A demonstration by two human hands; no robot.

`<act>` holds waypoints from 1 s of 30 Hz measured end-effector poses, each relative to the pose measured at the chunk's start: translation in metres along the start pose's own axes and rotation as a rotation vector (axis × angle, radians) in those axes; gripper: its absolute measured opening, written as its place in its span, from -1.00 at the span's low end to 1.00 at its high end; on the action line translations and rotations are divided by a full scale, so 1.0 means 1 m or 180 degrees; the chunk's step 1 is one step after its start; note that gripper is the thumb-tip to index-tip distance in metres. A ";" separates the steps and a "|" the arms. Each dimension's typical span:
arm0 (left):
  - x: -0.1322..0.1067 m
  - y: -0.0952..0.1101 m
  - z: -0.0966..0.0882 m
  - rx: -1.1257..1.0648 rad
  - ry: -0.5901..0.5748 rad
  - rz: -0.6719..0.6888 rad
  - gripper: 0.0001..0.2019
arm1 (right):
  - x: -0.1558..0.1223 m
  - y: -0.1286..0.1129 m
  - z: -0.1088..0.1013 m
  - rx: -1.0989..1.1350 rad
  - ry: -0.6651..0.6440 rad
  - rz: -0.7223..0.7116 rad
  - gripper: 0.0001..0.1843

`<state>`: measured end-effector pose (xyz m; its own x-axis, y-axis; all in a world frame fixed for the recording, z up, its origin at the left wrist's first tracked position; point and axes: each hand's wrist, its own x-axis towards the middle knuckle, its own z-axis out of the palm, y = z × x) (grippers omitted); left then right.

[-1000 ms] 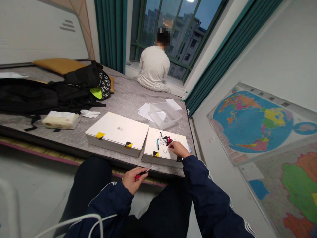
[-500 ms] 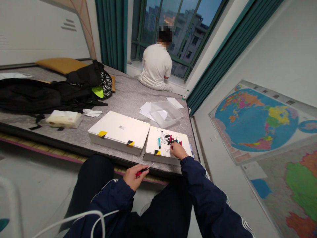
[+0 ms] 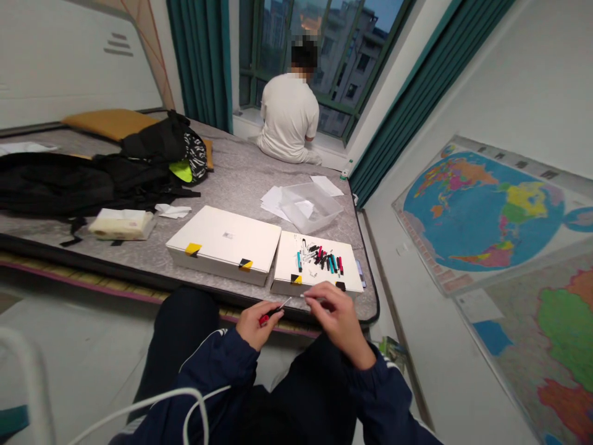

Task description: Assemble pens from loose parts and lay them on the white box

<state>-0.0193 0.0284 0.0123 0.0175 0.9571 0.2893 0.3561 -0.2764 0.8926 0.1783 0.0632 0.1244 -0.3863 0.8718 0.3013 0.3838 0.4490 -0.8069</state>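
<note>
My left hand (image 3: 254, 322) is closed round a small red pen part with a thin white tip (image 3: 274, 310), held over my lap. My right hand (image 3: 334, 317) is pinched on a tiny pale piece I cannot make out, just right of that tip. Ahead lies a small white box (image 3: 315, 281) with several loose pen parts (image 3: 320, 257) in black, red and teal scattered on its lid. A larger white box (image 3: 224, 240) sits to its left on the grey mattress (image 3: 231, 179).
A clear plastic tub (image 3: 309, 206) and loose papers lie beyond the boxes. Black bags (image 3: 102, 173) and a tissue pack (image 3: 121, 224) are at the left. A person in a white top (image 3: 288, 120) sits at the window. World maps (image 3: 482, 210) cover the right wall.
My right hand has left the pile of pen parts on the small box and come back toward my left hand. The camera has tilted slightly.
</note>
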 end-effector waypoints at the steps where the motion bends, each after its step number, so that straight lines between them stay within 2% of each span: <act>1: 0.000 0.003 0.001 0.0021 -0.0021 0.0018 -0.80 | -0.011 -0.013 0.008 0.0036 -0.0004 -0.0088 -0.85; 4: -0.002 0.010 0.002 0.0074 -0.0145 0.0159 -0.76 | -0.034 -0.032 0.030 0.0063 0.0024 -0.0216 -0.83; 7: -0.004 0.019 0.003 0.0110 -0.0283 0.0313 -0.66 | -0.043 -0.033 0.040 0.0085 0.0088 -0.0176 -0.82; 12: -0.011 0.032 0.008 0.0247 -0.0512 0.0419 -0.69 | -0.052 -0.035 0.039 -0.0104 -0.0076 -0.0177 -0.80; 17: -0.020 0.033 0.019 0.0368 -0.0551 0.0471 -0.77 | -0.057 -0.042 0.033 -0.0556 -0.0410 -0.0137 -0.82; 22: -0.026 0.034 0.026 0.0324 -0.0614 0.0329 -0.78 | -0.056 -0.031 0.034 -0.0358 -0.0441 -0.0138 -0.88; 26: -0.027 0.033 0.026 0.0136 -0.0647 0.0086 -0.82 | -0.060 -0.018 0.048 -0.0095 -0.0209 0.0033 -0.89; 30: -0.025 0.027 0.025 0.0090 -0.0569 -0.0002 -0.84 | -0.066 -0.014 0.062 -0.0212 0.0013 -0.0060 -0.85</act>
<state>0.0135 -0.0008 0.0208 0.1822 0.9582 0.2204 0.3823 -0.2756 0.8820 0.1465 -0.0125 0.0843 -0.3907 0.8637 0.3184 0.4316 0.4773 -0.7654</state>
